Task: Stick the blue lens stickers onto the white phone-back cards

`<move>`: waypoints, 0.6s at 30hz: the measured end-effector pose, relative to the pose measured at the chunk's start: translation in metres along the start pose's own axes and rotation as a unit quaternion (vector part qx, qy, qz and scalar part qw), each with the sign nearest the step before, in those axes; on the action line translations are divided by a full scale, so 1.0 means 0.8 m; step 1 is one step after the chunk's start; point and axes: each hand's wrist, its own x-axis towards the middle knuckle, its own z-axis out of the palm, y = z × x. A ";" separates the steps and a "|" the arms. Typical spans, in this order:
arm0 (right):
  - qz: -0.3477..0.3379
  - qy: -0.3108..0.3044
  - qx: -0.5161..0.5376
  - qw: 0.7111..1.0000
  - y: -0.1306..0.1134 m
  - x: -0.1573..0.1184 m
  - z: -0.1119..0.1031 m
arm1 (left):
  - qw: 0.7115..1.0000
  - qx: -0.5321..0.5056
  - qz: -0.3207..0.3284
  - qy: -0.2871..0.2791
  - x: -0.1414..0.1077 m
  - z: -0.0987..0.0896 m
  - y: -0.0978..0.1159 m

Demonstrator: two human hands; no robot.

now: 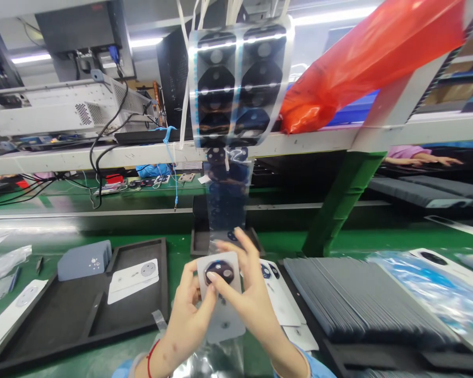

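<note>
A pale rounded panel [227, 317], like a phone back cover, is held up between my hands. Near its top sits a dark round piece [223, 271] with lighter circles in it. My left hand [191, 315] grips the panel's left side, thumb on its face and fingers partly hidden behind. From the right, my right hand [256, 294] has its thumb on the dark piece, while its fingers reach up behind the panel's edge. Several similar white panels [281, 302] lie just to the right. Clear plastic film [216, 362] lies below my hands.
Overhead hangs a roll of dark round stickers [238, 86], its strip [228, 194] trailing downward. A black tray [47, 325] is at left, a stack of grey sheets [362, 299] at right. A green-wrapped post [341, 205] rises behind. Another person's hand [437, 158] shows far right.
</note>
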 end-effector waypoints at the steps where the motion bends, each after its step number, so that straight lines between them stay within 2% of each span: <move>1: 0.051 -0.052 0.049 0.996 -0.003 0.003 -0.004 | 1.000 -0.006 -0.008 -0.008 -0.001 0.001 -0.001; 2: 0.091 -0.087 0.084 0.988 -0.006 0.005 -0.007 | 1.000 -0.013 -0.020 -0.011 -0.001 0.003 -0.002; 4: 0.127 -0.093 0.114 0.981 -0.009 0.007 -0.010 | 0.999 -0.030 -0.041 -0.014 -0.001 0.006 -0.004; 7: 0.131 -0.068 0.131 0.980 -0.009 0.007 -0.009 | 0.997 -0.053 -0.055 -0.016 0.000 0.007 -0.004; 11: 0.137 -0.090 0.150 0.975 -0.006 0.008 -0.011 | 0.992 -0.094 -0.081 -0.031 0.001 0.004 0.006; 13: 0.140 -0.127 0.166 0.968 -0.007 0.009 -0.017 | 0.989 -0.114 -0.091 -0.026 0.001 0.001 0.013; 18: 0.158 -0.273 0.206 0.926 -0.011 0.012 -0.031 | 0.985 -0.146 -0.091 0.001 -0.002 -0.005 0.026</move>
